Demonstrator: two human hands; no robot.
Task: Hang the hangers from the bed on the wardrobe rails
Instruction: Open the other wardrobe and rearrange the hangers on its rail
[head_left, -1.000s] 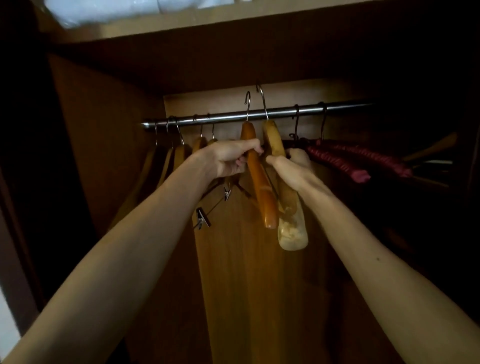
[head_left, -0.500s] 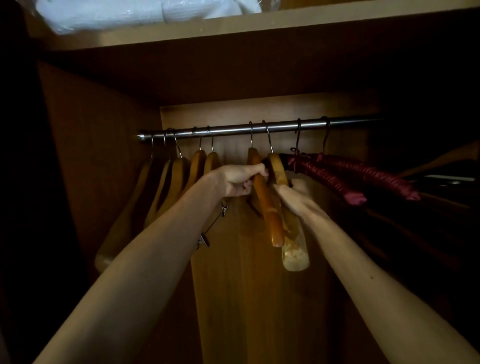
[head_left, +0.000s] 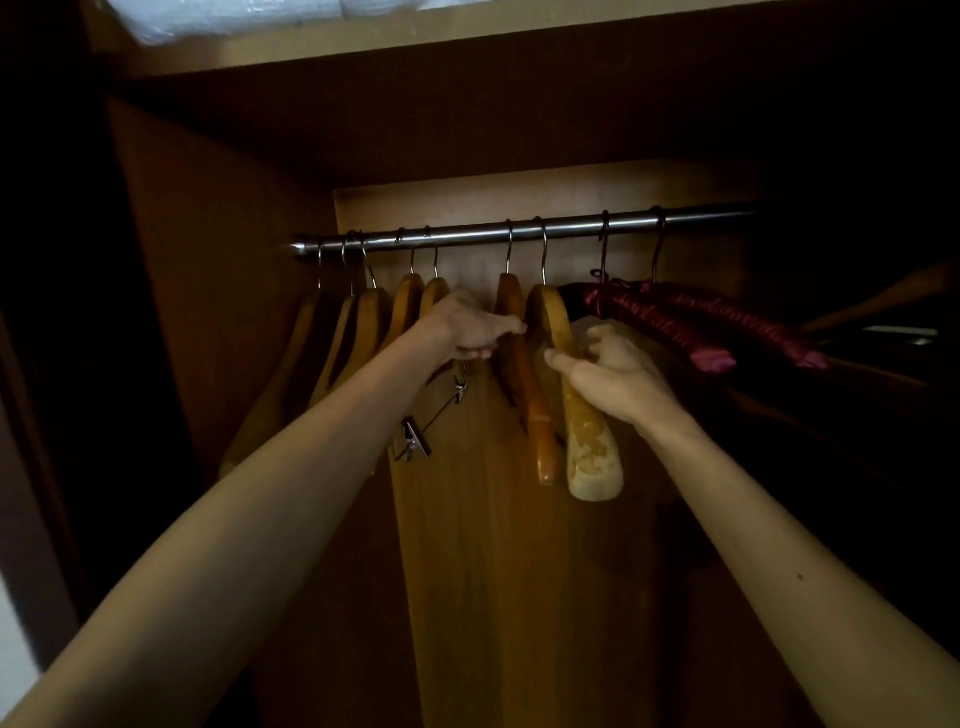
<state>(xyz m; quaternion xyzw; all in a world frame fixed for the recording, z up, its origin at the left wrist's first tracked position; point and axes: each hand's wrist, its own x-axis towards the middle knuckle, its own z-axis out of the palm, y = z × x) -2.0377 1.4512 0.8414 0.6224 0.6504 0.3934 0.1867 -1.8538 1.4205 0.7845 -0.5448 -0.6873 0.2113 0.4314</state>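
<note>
A steel rail runs across the wardrobe. Two wooden hangers hook over its middle: a darker orange hanger and a pale worn hanger to its right. My left hand grips the orange hanger near its neck. My right hand holds the pale hanger's shoulder, thumb on the near side and fingers behind. Both hooks sit on the rail.
Several wooden hangers hang at the rail's left end, one with metal clips. Two padded maroon hangers hang to the right. A shelf with white bedding lies above. The wardrobe's left wall stands close.
The two hooks, raised in front of the rail a second ago, have come down onto it. Both hands stayed on the hangers, and the view shifted slightly.
</note>
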